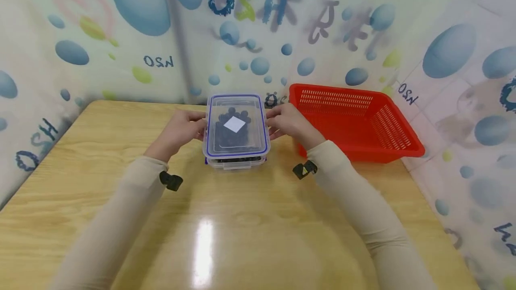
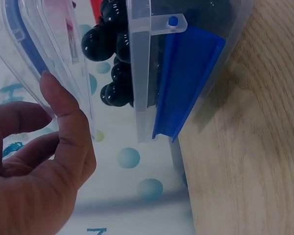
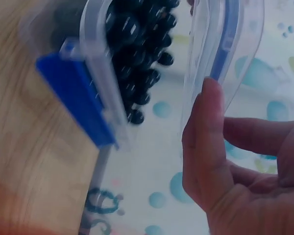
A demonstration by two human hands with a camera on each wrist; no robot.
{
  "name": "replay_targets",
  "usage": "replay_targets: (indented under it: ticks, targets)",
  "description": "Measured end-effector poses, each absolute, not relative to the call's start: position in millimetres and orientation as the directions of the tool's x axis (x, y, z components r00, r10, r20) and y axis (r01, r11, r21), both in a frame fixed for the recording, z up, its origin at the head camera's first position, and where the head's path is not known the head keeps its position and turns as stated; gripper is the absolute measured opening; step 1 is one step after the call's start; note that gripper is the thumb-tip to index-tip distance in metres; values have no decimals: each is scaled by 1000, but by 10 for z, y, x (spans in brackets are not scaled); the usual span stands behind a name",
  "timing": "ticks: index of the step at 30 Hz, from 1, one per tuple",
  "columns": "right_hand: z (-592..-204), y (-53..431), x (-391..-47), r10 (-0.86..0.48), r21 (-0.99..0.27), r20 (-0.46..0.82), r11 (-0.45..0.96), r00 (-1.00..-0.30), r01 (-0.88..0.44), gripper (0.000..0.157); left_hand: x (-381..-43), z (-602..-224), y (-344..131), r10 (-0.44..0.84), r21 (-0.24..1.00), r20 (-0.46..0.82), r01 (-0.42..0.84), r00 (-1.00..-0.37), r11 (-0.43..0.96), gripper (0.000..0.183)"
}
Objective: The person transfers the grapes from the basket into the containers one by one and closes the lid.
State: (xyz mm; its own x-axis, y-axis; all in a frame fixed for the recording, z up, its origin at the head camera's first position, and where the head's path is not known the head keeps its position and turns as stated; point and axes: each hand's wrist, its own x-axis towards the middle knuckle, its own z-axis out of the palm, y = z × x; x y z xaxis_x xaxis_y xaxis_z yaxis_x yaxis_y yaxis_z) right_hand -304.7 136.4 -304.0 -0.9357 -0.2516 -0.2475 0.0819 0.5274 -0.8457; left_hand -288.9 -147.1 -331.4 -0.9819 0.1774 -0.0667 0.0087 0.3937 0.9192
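A clear lid (image 1: 217, 142) with a blue seal and a white diamond label (image 1: 234, 124) hovers over a clear plastic container (image 1: 237, 165) on the table. My left hand (image 1: 181, 128) grips its left edge between thumb and fingers. On the opposite edge, my right hand (image 1: 291, 122) holds it the same way. Glossy black balls (image 2: 118, 73) are heaped above the container's rim in the left wrist view; what they are I cannot tell. Blue side latches, one on the left (image 2: 186, 83) and one on the right (image 3: 78, 98), hang down unfastened. A gap separates lid and rim.
A red plastic basket (image 1: 359, 153) with slotted walls stands right of the container, close behind my right hand. The wooden table (image 1: 258, 232) meets a wall covering (image 1: 258, 48) printed with blue bubbles at its back edge.
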Motion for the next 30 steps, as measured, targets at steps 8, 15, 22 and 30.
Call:
replay_targets:
  ticks: [8, 15, 22, 30]
  targets:
    - [-3206, 1381, -3135, -255, -844, -278, 524, -926, 110, 26, -2979, -3420, -1468, 193, 913, -86, 0, -978, 409, 35]
    - [-3044, 1346, -3127, -279, -882, -153, 472, -948, 3, 34, -2931, -3142, -1559, 185, 930, -114, -40, -976, 365, 34]
    - [-2808, 1320, -2971, -151, -925, 239, 266, -959, -272, 21, -2824, -2842, -1484, 30, 914, 227, 224, -973, 339, 13]
    - [-2996, 1207, -2769, -39, -939, 338, 51, -940, -340, 29, -2741, -3135, -1335, -138, 792, 575, 505, -807, 343, 3]
